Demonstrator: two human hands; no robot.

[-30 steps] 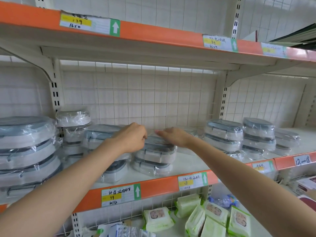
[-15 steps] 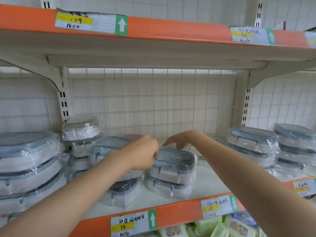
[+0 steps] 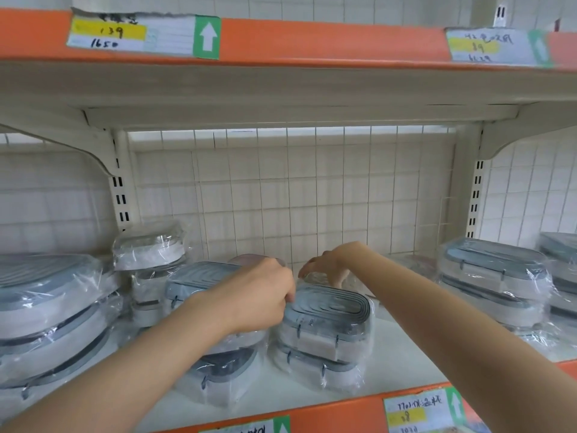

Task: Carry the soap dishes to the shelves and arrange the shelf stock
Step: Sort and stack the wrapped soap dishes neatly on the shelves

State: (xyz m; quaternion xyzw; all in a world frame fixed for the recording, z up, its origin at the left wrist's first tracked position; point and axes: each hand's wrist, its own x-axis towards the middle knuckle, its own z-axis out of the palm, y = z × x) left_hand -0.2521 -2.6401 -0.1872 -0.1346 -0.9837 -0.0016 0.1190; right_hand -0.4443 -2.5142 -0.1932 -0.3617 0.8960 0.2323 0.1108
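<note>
Fingers of the left hand (image 3: pixel 259 303) now curl at the plastic wrap on the near end of the top soap dish (image 3: pixel 327 310); the right hand (image 3: pixel 327 267), reaching further back than before, holds the wrap behind it. The stack on the shelf (image 3: pixel 399 364) is being straightened.

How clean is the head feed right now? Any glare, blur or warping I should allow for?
Head view: even, soft light with no hard shadows; the clear plastic wrap on the grey-lidded soap dishes throws white glare streaks that hide detail; the handwritten price label at upper right is smeared by blur, while the one at upper left reads fine; wide-angle warp bows the orange shelf edge.
</note>
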